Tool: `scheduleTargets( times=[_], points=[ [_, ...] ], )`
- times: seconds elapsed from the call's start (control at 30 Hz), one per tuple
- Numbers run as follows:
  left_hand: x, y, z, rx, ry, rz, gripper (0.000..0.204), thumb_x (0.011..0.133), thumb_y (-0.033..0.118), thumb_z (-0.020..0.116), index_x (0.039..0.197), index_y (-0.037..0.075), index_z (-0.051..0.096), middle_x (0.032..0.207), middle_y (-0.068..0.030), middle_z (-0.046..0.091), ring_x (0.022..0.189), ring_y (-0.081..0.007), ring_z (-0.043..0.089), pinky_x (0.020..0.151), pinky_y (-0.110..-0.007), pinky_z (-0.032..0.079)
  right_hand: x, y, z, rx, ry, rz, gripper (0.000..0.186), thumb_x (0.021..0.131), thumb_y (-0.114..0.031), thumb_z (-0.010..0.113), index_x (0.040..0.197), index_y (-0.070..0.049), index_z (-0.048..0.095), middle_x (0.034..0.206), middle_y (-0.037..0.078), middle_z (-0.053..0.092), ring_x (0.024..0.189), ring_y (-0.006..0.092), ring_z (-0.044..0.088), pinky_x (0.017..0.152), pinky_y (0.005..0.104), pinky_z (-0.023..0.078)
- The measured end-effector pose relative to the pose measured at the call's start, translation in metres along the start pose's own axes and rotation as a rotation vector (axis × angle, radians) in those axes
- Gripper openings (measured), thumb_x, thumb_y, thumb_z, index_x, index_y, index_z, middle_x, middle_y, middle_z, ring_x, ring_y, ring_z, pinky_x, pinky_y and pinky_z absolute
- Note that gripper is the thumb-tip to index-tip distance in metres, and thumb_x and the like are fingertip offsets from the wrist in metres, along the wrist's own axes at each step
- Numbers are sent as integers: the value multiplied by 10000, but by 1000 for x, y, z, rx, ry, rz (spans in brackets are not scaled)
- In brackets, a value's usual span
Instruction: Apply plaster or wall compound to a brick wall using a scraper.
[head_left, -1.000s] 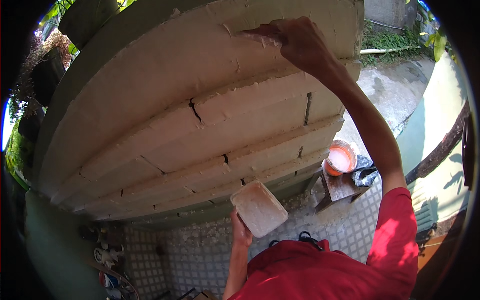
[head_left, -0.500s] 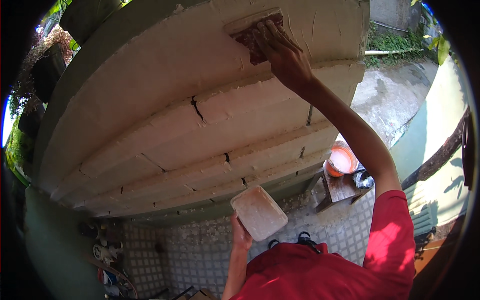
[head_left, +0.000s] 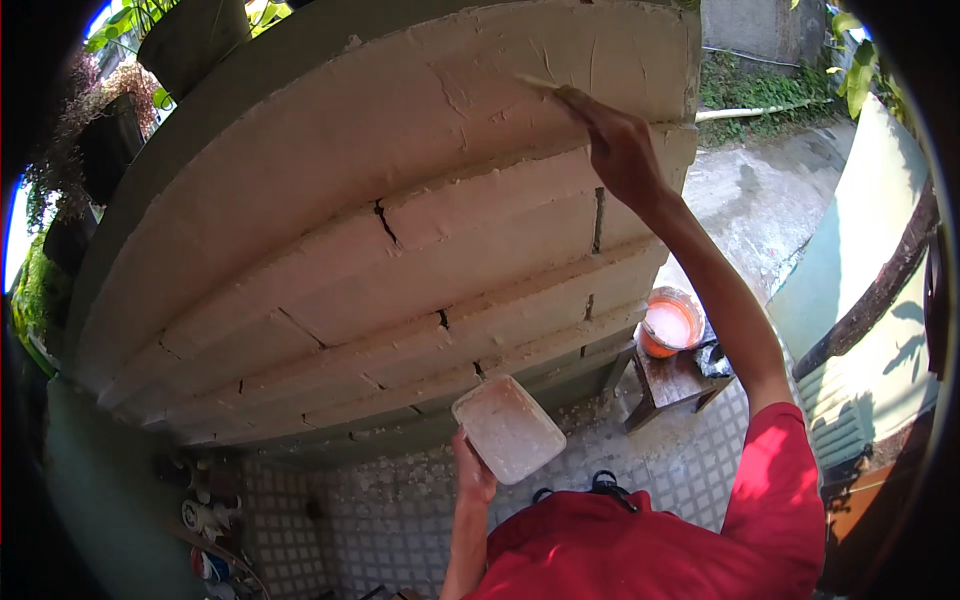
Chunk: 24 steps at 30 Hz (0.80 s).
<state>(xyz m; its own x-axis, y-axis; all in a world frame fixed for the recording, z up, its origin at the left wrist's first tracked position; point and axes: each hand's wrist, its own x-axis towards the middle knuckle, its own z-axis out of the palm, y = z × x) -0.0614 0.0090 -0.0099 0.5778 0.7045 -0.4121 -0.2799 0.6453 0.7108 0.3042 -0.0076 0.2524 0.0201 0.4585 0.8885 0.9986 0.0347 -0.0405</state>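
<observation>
My right hand point(head_left: 622, 148) reaches up to the block wall point(head_left: 490, 235), its fingers closed on a putty scraper point(head_left: 540, 83). Only the scraper's thin pale edge shows, turned nearly edge-on against the smooth upper band of the wall. Ridges of wet putty lie around it. Low in front of my body, my left hand point(head_left: 474, 468) grips the side of a whitish rectangular plastic tub point(head_left: 510, 430) smeared with putty. Below the upper band, the wall's stepped block courses show dark open gaps at several joints.
An orange bucket point(head_left: 657, 346) with pale pink contents stands on a small wooden stool point(head_left: 660, 392) to the right, beside a crumpled plastic bag point(head_left: 711, 359). Potted plants point(head_left: 105, 140) hang at the far left. Assorted items point(head_left: 205, 516) lie low at the left on the tiled floor point(head_left: 390, 530).
My right hand has moved down and slightly right, and the scraper has turned from broad face to edge-on. The tub stays in my left hand. The whole view has shifted a little.
</observation>
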Motion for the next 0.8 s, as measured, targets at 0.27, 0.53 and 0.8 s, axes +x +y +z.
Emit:
scheduleTargets(
  times=[0.27,0.53,0.8],
  points=[
    [-13,-9,-3,3,-21,-13,521,966,465,359,1310,106,517,1250,-40,609,1126,-217,602,955,-368,486,15,52,-24,-166,421,513,457,796,34,483,1210,-87,635,953,247,664,902,413,649,813,498,509],
    [-14,-1,-2,29,-22,-13,517,962,457,353,1308,111,518,1251,-38,606,1129,-221,599,955,-377,489,45,-59,35,-2,207,576,581,754,58,468,1295,-116,591,894,285,635,817,463,637,770,508,516],
    [-14,5,2,35,-37,-27,514,962,439,365,1331,106,498,1280,-46,588,1159,-245,582,972,-391,480,24,-25,13,24,312,490,616,759,75,464,1319,-161,569,1040,236,649,923,415,642,819,478,518]
  ],
)
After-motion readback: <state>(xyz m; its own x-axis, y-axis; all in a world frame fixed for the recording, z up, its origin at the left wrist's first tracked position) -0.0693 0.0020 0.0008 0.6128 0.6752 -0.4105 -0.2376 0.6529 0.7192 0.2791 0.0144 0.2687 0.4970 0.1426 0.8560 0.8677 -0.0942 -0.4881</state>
